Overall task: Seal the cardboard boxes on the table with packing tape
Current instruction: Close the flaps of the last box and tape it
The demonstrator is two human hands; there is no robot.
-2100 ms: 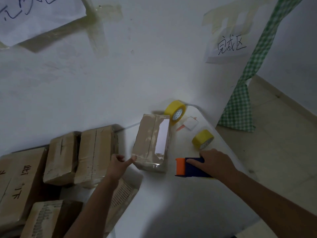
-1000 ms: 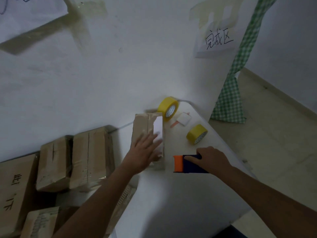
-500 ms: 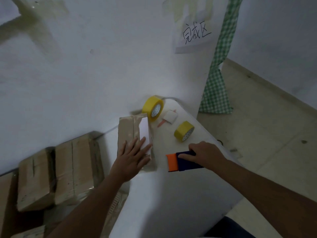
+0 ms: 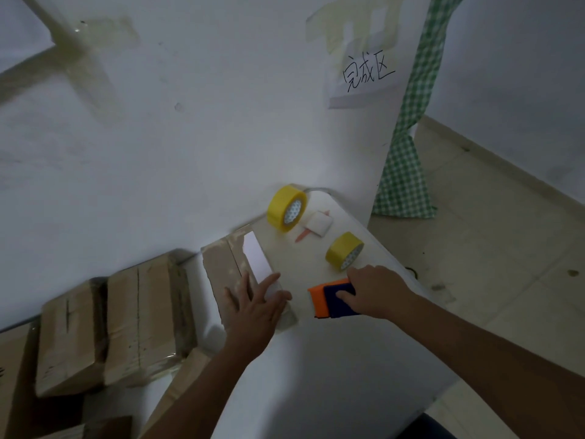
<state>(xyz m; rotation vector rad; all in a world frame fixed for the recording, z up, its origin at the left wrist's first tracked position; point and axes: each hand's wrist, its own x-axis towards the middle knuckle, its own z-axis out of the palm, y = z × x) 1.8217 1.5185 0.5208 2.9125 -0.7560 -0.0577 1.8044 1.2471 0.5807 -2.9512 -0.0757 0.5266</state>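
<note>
A taped cardboard box (image 4: pixel 225 268) with a white label lies on the white table (image 4: pixel 316 369) near the wall. My left hand (image 4: pixel 253 307) lies flat on the box's near end, fingers spread and straight. To the right, my right hand (image 4: pixel 376 291) grips an orange and dark blue tape dispenser (image 4: pixel 329 299) that sits on the table beside the box. Two yellow tape rolls stand farther back: a large one (image 4: pixel 286 208) by the wall and a smaller one (image 4: pixel 344 251) just beyond my right hand.
Two cardboard boxes (image 4: pixel 139 324) (image 4: pixel 68 337) lie side by side at the left, with more cardboard below them. A small white pad (image 4: pixel 319 224) lies between the rolls. A handwritten paper sign (image 4: pixel 364 80) is taped to the wall. Green checked cloth (image 4: pixel 408 147) hangs past the table's right edge.
My left hand moved from the box's near left corner onto its top and now presses flat there. The box turned to lie lengthwise. My right hand stayed on the dispenser.
</note>
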